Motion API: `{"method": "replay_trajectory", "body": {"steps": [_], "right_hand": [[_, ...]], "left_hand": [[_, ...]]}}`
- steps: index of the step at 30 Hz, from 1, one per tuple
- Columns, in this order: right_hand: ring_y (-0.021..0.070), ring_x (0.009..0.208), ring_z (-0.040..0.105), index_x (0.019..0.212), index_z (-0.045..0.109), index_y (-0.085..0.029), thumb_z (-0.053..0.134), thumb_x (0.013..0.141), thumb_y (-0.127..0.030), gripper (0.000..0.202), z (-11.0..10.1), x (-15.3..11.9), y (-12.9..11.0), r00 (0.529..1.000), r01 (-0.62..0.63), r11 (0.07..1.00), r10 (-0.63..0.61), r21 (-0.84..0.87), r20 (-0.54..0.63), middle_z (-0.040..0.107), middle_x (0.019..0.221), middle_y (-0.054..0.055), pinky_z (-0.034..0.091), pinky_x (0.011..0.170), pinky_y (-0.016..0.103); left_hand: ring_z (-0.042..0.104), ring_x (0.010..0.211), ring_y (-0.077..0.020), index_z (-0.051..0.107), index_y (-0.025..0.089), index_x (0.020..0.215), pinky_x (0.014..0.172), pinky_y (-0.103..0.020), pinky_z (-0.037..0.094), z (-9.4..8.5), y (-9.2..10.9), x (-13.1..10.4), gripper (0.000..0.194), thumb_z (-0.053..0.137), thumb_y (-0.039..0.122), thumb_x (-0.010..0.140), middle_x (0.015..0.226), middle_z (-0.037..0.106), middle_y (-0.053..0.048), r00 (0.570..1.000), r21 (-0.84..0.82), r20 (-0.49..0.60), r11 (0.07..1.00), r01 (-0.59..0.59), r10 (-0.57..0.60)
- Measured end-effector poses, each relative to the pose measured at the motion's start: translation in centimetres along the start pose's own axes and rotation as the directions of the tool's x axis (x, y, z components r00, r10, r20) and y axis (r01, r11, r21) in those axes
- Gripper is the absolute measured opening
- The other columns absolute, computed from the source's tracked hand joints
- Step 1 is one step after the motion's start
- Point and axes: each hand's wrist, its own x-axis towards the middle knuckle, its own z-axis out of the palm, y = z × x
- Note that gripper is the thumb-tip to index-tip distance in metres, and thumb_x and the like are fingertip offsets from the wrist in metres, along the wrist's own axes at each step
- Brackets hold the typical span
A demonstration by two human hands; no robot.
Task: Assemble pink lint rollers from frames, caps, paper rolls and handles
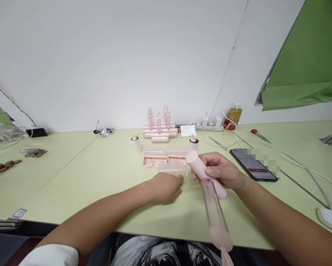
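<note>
My right hand [223,171] is closed round a pale pink cylinder [197,165]. A clear pink tube [213,207] with a pink end and strap slants down from beside that cylinder toward the table's front edge. My left hand [167,188] has its fingers bent at a frosted clear box [171,168]; whether they grip it is hidden. Behind it lie open pink trays [155,159] with small round pieces near them. Two upright cylinders with ringed tops stand on either side, one at the left [136,145] and one at the right [193,144].
Stacked pink boxes bearing upright clear tubes [158,125] stand by the wall. A phone [253,165], a screwdriver [260,136], a bottle [233,116], a power strip [210,128] and white cables are at the right. Brown pieces [1,168] and a bagged bundle [33,151] lie far left.
</note>
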Motion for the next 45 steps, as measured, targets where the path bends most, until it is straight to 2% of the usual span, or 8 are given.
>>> {"method": "replay_trajectory", "body": {"steps": [7,17,22,25,28,34,39,45], "right_hand": [[0.0106,0.047,0.048,0.073,0.065,-0.013,0.072,0.075,-0.043,0.031,0.2,0.1,-0.2,1.0,0.024,1.0,-0.024,0.008,-0.013,0.063,0.064,0.005,0.035,0.042,0.021],[0.0111,0.05,0.052,0.07,0.06,-0.012,0.071,0.077,-0.037,0.027,-0.4,0.0,0.4,0.997,0.071,0.995,-0.069,0.076,-0.026,0.068,0.073,0.008,0.04,0.043,0.021],[0.0105,0.049,0.052,0.073,0.063,-0.012,0.071,0.078,-0.035,0.024,-0.4,0.1,0.4,0.998,0.063,0.996,-0.062,0.066,-0.011,0.068,0.073,0.008,0.039,0.043,0.021],[0.01,0.05,0.052,0.073,0.064,-0.012,0.071,0.078,-0.034,0.024,-0.3,0.1,0.5,0.998,0.062,0.996,-0.062,0.067,-0.001,0.069,0.076,0.008,0.039,0.044,0.021],[0.0101,0.051,0.051,0.072,0.063,-0.011,0.071,0.078,-0.034,0.024,-0.3,0.1,0.6,0.998,0.054,0.996,-0.055,0.071,0.011,0.069,0.076,0.009,0.039,0.045,0.021],[0.0106,0.054,0.051,0.071,0.062,-0.012,0.071,0.078,-0.035,0.026,-0.5,0.2,1.0,0.999,0.035,0.999,-0.035,0.015,0.007,0.069,0.078,0.009,0.039,0.048,0.022],[0.0128,0.057,0.053,0.07,0.06,-0.013,0.07,0.079,-0.037,0.027,-0.8,0.2,1.1,0.999,0.042,0.999,-0.043,-0.031,-0.012,0.068,0.076,0.009,0.04,0.05,0.023],[0.0126,0.055,0.055,0.069,0.06,-0.014,0.07,0.079,-0.035,0.026,-1.0,0.2,1.0,0.995,0.073,0.997,-0.075,-0.03,-0.061,0.069,0.078,0.008,0.041,0.049,0.023]], "left_hand": [[0.064,0.076,-0.0261,0.05,0.02,0.099,0.062,-0.035,0.043,0.2,-1.1,0.2,0.03,0.028,0.039,0.095,0.087,0.068,-0.01,0.997,-0.008,-0.06,0.999,0.041,-0.042],[0.062,0.07,-0.0225,0.053,0.021,0.085,0.057,-0.032,0.038,-0.1,-2.0,0.7,0.032,0.029,0.04,0.096,0.082,0.068,-0.006,0.992,0.039,-0.116,0.998,0.049,-0.044],[0.063,0.073,-0.0221,0.055,0.021,0.09,0.059,-0.031,0.039,-0.6,-2.3,0.0,0.026,0.037,0.04,0.092,0.085,0.068,-0.006,0.99,0.037,-0.134,0.998,0.043,-0.037],[0.062,0.077,-0.0202,0.056,0.023,0.094,0.06,-0.028,0.039,-2.5,-4.4,-1.4,0.022,0.044,0.041,0.088,0.09,0.067,-0.003,0.977,-0.049,-0.185,0.994,0.096,-0.104],[0.06,0.085,-0.0205,0.053,0.023,0.102,0.066,-0.029,0.043,-4.1,-7.8,-2.4,0.029,0.054,0.044,0.082,0.101,0.062,-0.004,0.91,-0.085,-0.31,0.962,0.261,-0.275],[0.059,0.086,-0.0228,0.051,0.022,0.094,0.065,-0.031,0.043,-2.9,-11.9,-1.9,0.036,0.063,0.049,0.073,0.104,0.055,-0.006,0.926,0.007,-0.179,0.941,0.338,-0.331],[0.06,0.081,-0.0212,0.05,0.022,0.091,0.06,-0.03,0.04,-2.1,-12.5,-0.9,0.025,0.058,0.042,0.078,0.1,0.057,-0.006,0.904,0.04,-0.221,0.923,0.384,-0.366],[0.06,0.08,-0.02,0.051,0.023,0.101,0.06,-0.029,0.04,-4.3,-10.6,0.9,0.025,0.05,0.043,0.085,0.102,0.06,-0.004,0.899,-0.042,-0.319,0.952,0.303,-0.3]]}}
